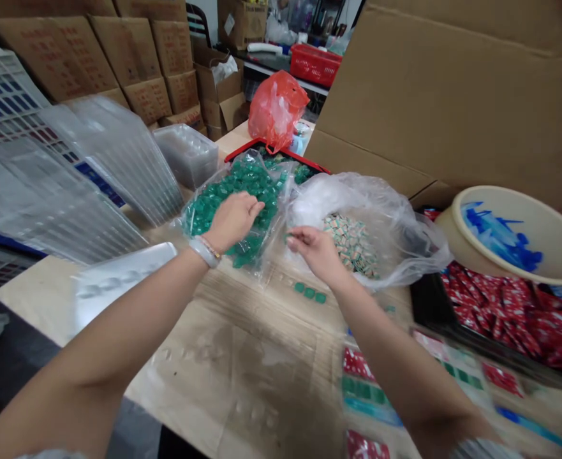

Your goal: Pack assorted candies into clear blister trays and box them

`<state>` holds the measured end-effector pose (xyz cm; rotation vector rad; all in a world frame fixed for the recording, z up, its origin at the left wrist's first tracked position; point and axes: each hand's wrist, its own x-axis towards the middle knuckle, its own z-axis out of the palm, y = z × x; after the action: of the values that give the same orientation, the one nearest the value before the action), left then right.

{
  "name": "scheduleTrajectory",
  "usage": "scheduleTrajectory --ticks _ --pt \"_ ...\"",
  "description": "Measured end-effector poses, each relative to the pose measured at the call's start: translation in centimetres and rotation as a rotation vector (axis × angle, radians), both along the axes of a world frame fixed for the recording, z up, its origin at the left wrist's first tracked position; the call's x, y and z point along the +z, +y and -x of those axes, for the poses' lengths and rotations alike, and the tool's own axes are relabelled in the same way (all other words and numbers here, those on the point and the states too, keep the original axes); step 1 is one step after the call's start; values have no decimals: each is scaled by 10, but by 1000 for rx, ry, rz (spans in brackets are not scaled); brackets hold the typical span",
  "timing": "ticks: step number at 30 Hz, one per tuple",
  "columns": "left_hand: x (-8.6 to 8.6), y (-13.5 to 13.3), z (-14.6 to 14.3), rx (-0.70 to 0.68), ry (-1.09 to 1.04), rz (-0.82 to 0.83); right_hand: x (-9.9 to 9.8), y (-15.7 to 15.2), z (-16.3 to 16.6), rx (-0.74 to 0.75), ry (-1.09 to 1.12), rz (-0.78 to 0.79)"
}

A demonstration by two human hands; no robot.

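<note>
Over an open clear plastic bag of green translucent pieces (208,207), my left hand (235,220) is closed with its fingers curled; whatever they hold is hidden. My right hand (313,250) pinches thumb and fingers together beside a second clear bag (405,245). A dark greenish speck shows at its fingertips, too small to name. Inside that second bag lies a heap of small flat green and tan squares (350,239). Below my right hand, three green pieces (310,292) sit in a row in a clear plastic tray on the tabletop.
Clear plastic trays (118,159) stand stacked at left, with one tray (118,280) lying nearer. At right, a cream basin (561,245) holds blue items above red packets (515,312). Filled trays (364,389) lie front right. A red bag (275,108) and cardboard boxes (122,51) are behind.
</note>
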<state>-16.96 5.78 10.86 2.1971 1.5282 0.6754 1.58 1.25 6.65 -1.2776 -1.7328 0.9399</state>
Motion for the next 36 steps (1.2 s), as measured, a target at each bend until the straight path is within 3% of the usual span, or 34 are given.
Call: scheduleTrajectory --ticks 2,5,9,12,16,18,21,24,29,33,36 --pt "-8 4 5 -25 277 -141 -14 -28 -11 18 -259 -13" --pt "-18 15 6 -58 478 -139 -31 -59 -16 51 -632 17" --pt "-12 25 4 32 308 -93 -39 -69 -8 170 -867 -1" --pt "3 5 1 116 -10 43 -38 -66 -6 217 -898 -13" --pt "7 -63 -6 128 -471 644 -28 -71 -9 130 -729 -29" --pt "-1 -95 -11 141 -679 873 -20 -77 -7 54 -432 -36" --pt "-16 -123 -18 176 -966 1094 -11 -85 3 91 84 85" --pt "-24 -130 -23 214 -1120 1219 -7 -90 11 124 372 300" --pt "-31 -142 -27 206 -1400 1464 -5 -97 9 66 581 555" --pt "-41 -160 -26 287 -1596 1444 -20 -91 -2 -125 564 477" --pt "-49 -172 -22 345 -1550 1392 -36 -76 -6 -187 198 248"
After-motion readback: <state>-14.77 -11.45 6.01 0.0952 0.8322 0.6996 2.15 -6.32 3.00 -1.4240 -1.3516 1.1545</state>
